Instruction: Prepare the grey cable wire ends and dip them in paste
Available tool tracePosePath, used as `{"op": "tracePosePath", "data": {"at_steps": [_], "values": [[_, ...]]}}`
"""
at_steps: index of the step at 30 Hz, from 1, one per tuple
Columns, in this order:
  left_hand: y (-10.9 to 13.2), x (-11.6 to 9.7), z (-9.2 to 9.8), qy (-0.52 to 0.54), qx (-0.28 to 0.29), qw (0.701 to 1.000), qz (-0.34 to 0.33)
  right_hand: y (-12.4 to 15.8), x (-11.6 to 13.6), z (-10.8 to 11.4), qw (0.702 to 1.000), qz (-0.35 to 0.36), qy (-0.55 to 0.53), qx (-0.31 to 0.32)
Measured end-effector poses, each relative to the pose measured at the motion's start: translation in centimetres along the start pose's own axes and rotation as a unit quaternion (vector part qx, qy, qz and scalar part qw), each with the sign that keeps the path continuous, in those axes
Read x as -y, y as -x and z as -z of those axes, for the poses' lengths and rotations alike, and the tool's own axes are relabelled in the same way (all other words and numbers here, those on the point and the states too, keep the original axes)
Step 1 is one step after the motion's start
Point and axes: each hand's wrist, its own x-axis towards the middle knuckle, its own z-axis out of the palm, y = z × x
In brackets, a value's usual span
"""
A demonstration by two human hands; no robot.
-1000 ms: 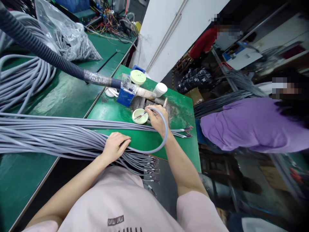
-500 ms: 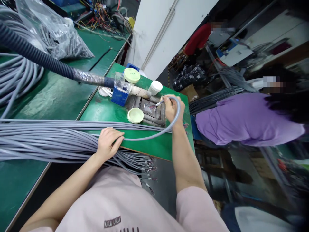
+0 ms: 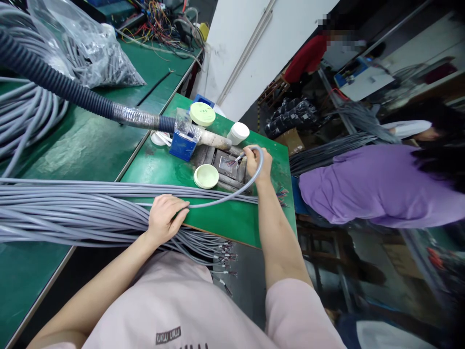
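Observation:
My right hand is closed in a pinch on the end of a grey cable, which arches over the back of the hand. Thin dark red wires fan out from the cable's stripped end, over the shiny rectangle of a dark metal pot like a solder pot. Whether they touch its surface I cannot tell. Farther back on the same cable, my left hand is closed around it, resting beside a thick bundle of grey cables.
A ribbed hose ends by the pot at a blue block. Around them stand an open pale cup, a yellow-green lid and a white jar. A person in purple is at the right.
My right hand has shifted slightly left relative to the pot, with the wire ends farther over its shiny surface. The cable's arch has narrowed. My left hand keeps its hold.

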Motion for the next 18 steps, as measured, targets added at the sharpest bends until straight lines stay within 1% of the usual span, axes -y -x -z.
{"op": "tracePosePath", "data": {"at_steps": [3,7,10,12,14,16,18], "values": [[0.0,0.0,0.0,0.000,0.005,1.000,0.008,0.0,-0.3,-0.5,1.000,0.004,0.002,-0.001],[0.0,0.0,-0.1,0.009,-0.001,1.000,-0.004,0.1,-0.6,-1.2,1.000,0.004,-0.004,0.011],[0.1,0.1,-0.2,0.013,-0.002,1.000,-0.010,0.3,-0.3,-0.5,1.000,0.002,-0.016,0.000],[0.1,0.3,-0.1,0.013,0.002,1.000,-0.001,1.0,0.7,1.0,0.999,0.013,-0.033,-0.022],[0.1,0.3,0.0,0.018,0.004,1.000,0.014,2.4,2.3,3.2,0.996,0.040,-0.059,-0.047],[0.0,-0.1,0.2,0.040,-0.004,0.999,0.032,4.6,4.3,5.6,0.991,0.083,-0.092,-0.058],[-0.3,-1.0,0.4,0.097,-0.012,0.994,0.059,7.5,6.4,7.6,0.980,0.145,-0.127,-0.049]]}}
